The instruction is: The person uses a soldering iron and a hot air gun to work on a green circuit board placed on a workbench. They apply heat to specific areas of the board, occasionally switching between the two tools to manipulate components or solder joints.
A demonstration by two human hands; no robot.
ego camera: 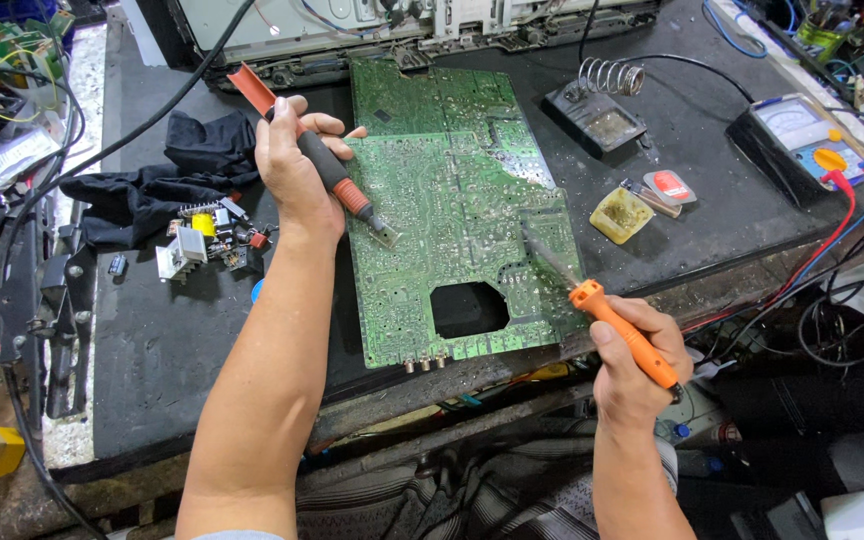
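Wrapped firmly around the black grip of a desoldering pump, the left hand holds the tool slanted, its red plunger end pointing up and away and its clear tip resting on the green circuit board near the board's left edge; the right hand is closed on the orange handle of a soldering iron, whose thin metal tip reaches up and left to touch the board's right side, just above a dark cut-out in the board; the board itself lies flat on the dark bench, solder side up, stretching from the metal chassis at the far edge down to the near edge, where small connectors stick out; to the left of the board lie a black cloth and a little heap of loose electronic parts, among them a yellow component; to the right, well apart from both hands, stand an iron holder with a coiled spring, a yellowish tub of flux, a small red and white tin and a multimeter with red and blue leads trailing off the bench edge; both forearms are bare.
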